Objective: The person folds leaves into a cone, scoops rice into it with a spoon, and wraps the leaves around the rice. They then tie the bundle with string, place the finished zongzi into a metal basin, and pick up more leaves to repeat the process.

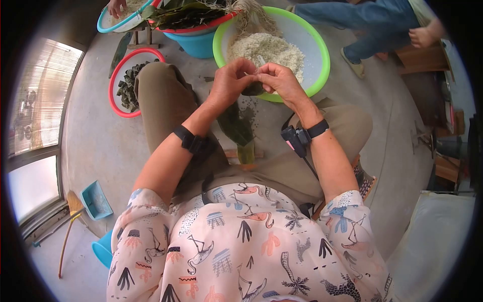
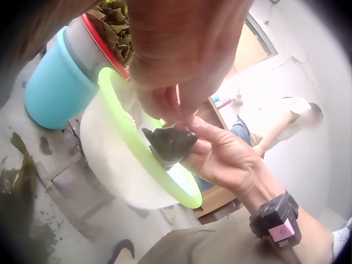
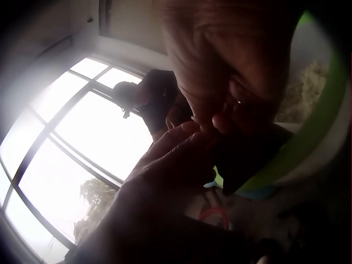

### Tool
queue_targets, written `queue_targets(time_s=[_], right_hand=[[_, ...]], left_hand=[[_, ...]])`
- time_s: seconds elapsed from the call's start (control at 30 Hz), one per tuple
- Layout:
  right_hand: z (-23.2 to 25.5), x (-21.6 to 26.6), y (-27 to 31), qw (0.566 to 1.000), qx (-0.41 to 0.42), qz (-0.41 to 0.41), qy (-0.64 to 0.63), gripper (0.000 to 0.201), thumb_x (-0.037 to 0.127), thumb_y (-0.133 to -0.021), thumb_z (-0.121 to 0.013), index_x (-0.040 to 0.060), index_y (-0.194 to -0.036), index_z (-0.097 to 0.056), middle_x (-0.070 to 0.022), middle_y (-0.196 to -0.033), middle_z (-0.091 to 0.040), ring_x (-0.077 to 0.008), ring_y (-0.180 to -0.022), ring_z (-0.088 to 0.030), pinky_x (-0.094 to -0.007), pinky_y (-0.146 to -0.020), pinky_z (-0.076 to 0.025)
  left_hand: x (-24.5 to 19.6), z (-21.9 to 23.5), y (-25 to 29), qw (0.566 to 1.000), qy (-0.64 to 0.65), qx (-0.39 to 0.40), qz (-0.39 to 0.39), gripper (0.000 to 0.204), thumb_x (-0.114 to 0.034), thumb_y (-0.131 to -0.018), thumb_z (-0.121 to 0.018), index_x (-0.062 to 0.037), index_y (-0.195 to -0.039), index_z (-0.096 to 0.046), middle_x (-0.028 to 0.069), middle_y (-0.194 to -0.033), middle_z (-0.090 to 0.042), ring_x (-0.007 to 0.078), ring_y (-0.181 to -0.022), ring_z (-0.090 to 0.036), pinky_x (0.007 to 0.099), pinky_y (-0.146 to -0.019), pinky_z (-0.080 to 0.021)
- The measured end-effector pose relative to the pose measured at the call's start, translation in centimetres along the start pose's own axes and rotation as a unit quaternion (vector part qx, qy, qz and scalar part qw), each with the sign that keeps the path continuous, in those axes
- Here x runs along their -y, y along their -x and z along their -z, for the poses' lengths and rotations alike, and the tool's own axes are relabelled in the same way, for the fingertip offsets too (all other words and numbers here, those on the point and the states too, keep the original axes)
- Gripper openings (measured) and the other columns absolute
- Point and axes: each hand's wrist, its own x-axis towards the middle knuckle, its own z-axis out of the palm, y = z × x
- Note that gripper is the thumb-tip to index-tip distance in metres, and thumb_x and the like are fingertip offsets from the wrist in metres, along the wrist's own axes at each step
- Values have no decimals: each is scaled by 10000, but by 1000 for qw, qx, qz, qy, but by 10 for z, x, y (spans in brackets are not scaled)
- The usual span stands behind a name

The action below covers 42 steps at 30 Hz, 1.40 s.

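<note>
A small dark green leaf bundle (image 1: 253, 89) is held between the two hands, at the near rim of a green-rimmed basin (image 1: 322, 75) of white grain (image 1: 266, 49). The left hand (image 1: 230, 83) pinches at its top, fingertips meeting those of the right hand (image 1: 283, 83). In the left wrist view the right hand (image 2: 223, 157) grips the side of the folded bundle (image 2: 171, 144), and the left hand (image 2: 184, 60) covers its upper end. Backlight darkens the bundle in the right wrist view; the fingertips of both hands touch there.
Pale strings (image 1: 254, 17) hang over the basin's far rim. Leaves (image 1: 191, 16) fill a red-rimmed basin on a blue bucket (image 1: 193, 45). Wrapped bundles (image 1: 130, 88) lie in a red-rimmed bowl at left. A leaf (image 1: 235, 126) lies between the knees. Other people are at the far side.
</note>
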Motion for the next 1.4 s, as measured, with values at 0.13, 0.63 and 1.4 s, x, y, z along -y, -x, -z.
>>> queue_targets(time_s=[0.13, 0.63, 1.4], right_hand=[[0, 0, 1, 1000, -2, 3, -31, 46, 81, -876, -637, 50, -909, -641, 25, -778, -599, -44, -612, -490, -197, -533, -378], [-2, -1, 0, 998, -24, 14, -48, 32, 58, -876, -645, 35, -896, -633, 5, -762, -615, -45, -584, -482, -192, -507, -364], [-5, -3, -2, 997, -68, 7, -43, 194, 55, -877, -641, 20, -1043, -550, -9, -848, -590, -44, -602, -472, -181, -519, -371]], left_hand=[[10, 0, -3, 1000, 17, -9, 17, 146, -33, -847, -651, -32, -977, -585, -38, -826, -591, 51, -719, -552, 208, -640, -451], [-2, -12, 4, 984, -121, -92, -97, 206, -33, -779, -720, -44, -923, -574, 28, -733, -615, 100, -675, -587, 263, -645, -486], [10, -17, 5, 990, -92, -103, -40, 153, -64, -793, -704, -43, -887, -585, 24, -734, -626, 85, -681, -586, 262, -648, -487]])
